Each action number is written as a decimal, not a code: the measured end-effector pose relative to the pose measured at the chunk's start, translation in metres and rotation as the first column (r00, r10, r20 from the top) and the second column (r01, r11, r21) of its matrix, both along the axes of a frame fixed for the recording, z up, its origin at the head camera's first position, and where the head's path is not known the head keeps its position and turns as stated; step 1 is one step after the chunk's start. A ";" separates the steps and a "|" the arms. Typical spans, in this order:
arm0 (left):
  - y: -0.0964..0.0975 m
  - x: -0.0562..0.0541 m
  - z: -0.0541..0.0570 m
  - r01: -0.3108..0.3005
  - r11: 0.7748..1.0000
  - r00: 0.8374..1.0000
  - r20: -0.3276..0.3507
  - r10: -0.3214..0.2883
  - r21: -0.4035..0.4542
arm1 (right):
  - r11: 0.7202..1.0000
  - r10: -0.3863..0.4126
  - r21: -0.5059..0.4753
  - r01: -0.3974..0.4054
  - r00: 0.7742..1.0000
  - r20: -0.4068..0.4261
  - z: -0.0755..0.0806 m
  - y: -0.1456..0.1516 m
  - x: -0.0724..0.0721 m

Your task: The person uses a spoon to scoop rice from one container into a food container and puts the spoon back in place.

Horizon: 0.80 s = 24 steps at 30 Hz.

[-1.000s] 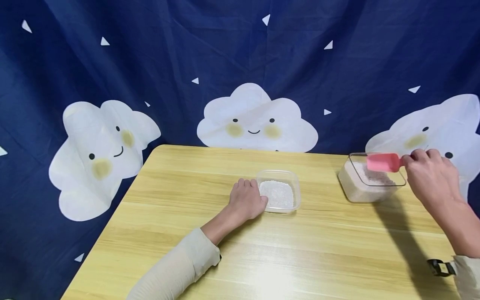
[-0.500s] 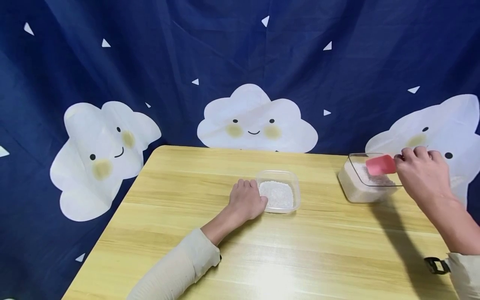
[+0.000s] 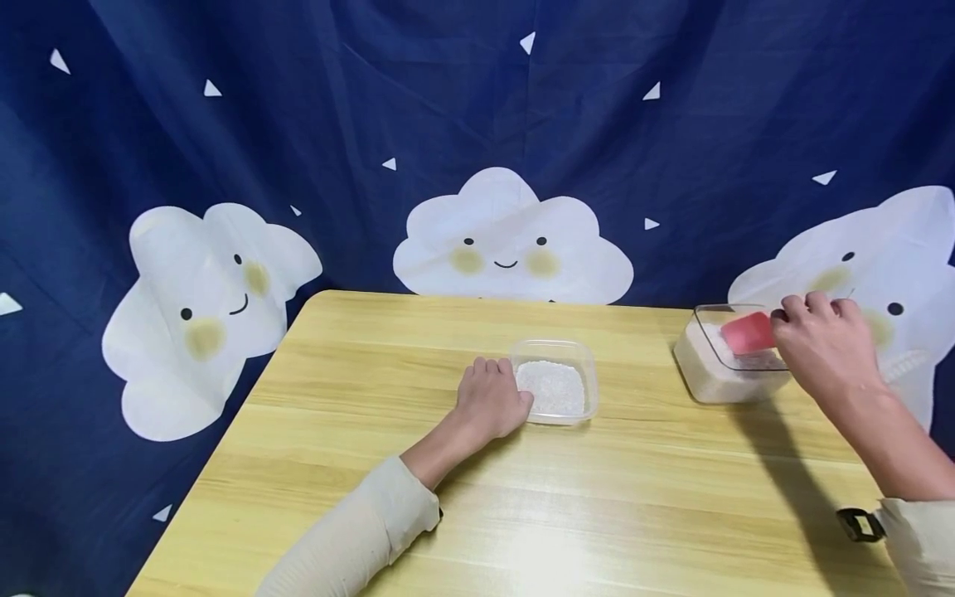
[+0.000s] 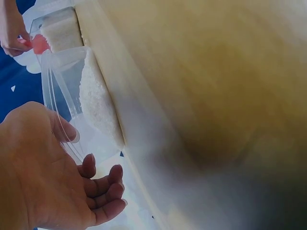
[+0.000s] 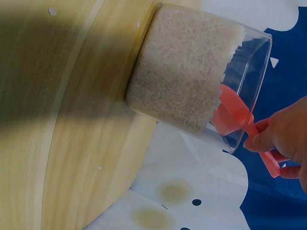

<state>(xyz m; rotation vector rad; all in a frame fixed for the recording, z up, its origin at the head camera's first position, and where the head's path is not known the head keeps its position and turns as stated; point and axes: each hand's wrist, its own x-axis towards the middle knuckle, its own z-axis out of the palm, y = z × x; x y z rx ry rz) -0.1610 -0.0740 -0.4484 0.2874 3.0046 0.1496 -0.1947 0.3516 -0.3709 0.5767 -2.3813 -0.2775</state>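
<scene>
My right hand [image 3: 826,344] grips the handle of a pink scoop [image 3: 748,333]. In the right wrist view, the scoop [image 5: 230,111] dips inside a tall clear container [image 5: 187,67], its lower edge meeting the rice there. My left hand [image 3: 492,396] holds the left side of a low clear plastic box [image 3: 591,377] containing a shallow layer of rice [image 3: 552,388]. From the left wrist, my thumb [image 4: 67,128] lies at the box's rim with the other fingers loosely curled beside the wall.
Both containers stand on a wooden table [image 3: 418,332], the taller one near the right back edge. Behind hangs a dark blue curtain [image 3: 462,91] with smiling clouds. A few stray rice grains [image 5: 52,10] lie on the wood.
My right hand has moved left and tilted the scoop downward, from above the tall container's rim into the rice. My left hand and the low box have stayed put.
</scene>
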 end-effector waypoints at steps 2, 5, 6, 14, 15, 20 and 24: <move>0.000 0.000 0.000 0.001 1.000 1.000 -0.006 -0.001 0.004 | 1.000 0.003 0.011 -0.003 1.000 0.005 -0.002 0.000 -0.001; -0.001 0.001 -0.001 0.005 1.000 1.000 -0.007 -0.005 -0.001 | 0.999 0.008 0.035 -0.008 1.000 0.014 -0.006 -0.001 -0.001; -0.001 0.002 -0.002 0.006 1.000 1.000 -0.005 -0.006 -0.004 | 0.999 0.010 0.042 -0.011 1.000 0.017 -0.007 -0.001 -0.001; -0.001 0.000 -0.003 0.011 1.000 1.000 -0.025 -0.010 0.010 | 0.999 0.006 0.052 -0.008 0.999 0.041 -0.012 -0.003 -0.003; -0.001 0.000 -0.002 0.011 1.000 1.000 -0.027 -0.011 0.007 | 0.999 0.000 0.052 -0.003 0.999 0.053 -0.012 -0.003 -0.003; 0.000 -0.001 -0.002 0.009 1.000 1.000 -0.025 -0.009 0.004 | 0.999 -0.001 0.033 -0.002 0.996 0.087 -0.012 -0.003 -0.003; -0.001 0.000 -0.002 0.010 1.000 1.000 -0.025 -0.010 0.013 | 1.000 0.017 0.009 -0.018 0.996 0.087 -0.013 -0.004 -0.003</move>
